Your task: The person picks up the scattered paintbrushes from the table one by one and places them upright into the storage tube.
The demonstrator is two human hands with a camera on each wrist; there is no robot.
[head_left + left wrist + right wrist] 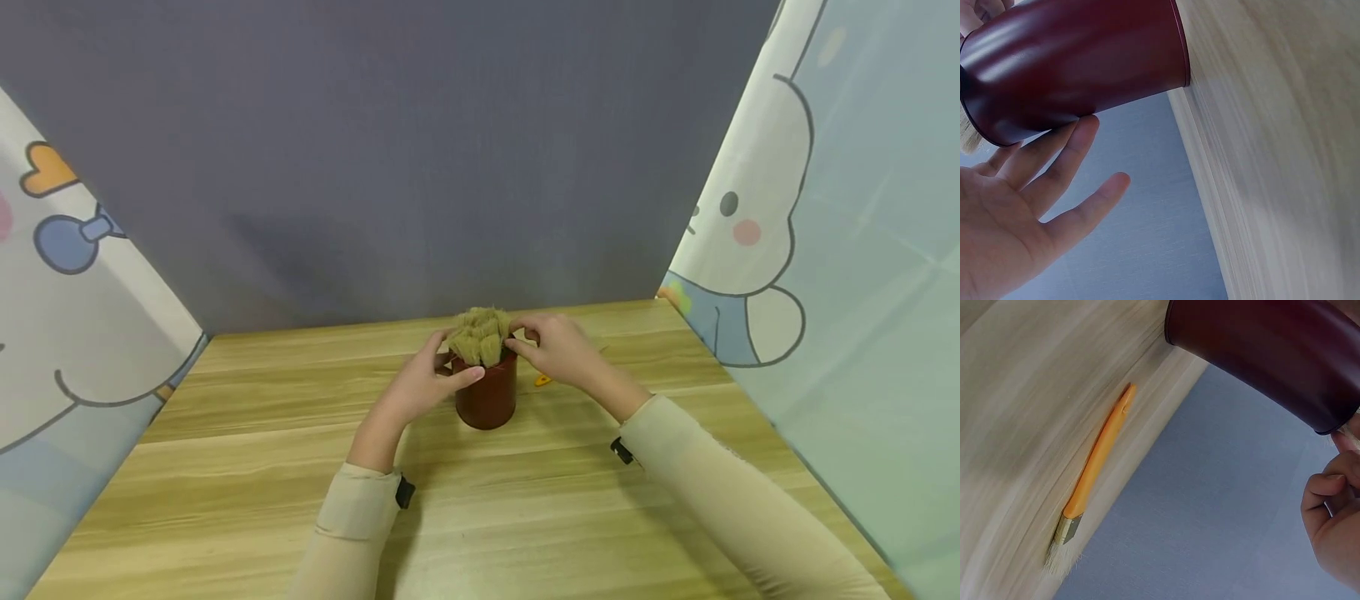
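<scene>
From where I watched, a grey backdrop (390,150) closed the bench (247,467) at its far edge, with cartoon-printed curtains (825,208) along both sides. An orange-handled brush (1094,481) lay flat near the far edge, just right of the dark red cup (486,396), its bristles toward the backdrop; nothing blocked either hand. The cup stood upright near the middle of the far edge, its long axis vertical, tan brush bristles (480,333) pointing up out of it. My left hand (420,387) lay relaxed, straight fingers touching the cup's left wall. My right hand (558,350) sat at the rim's right side, fingers pinching the bristles
</scene>
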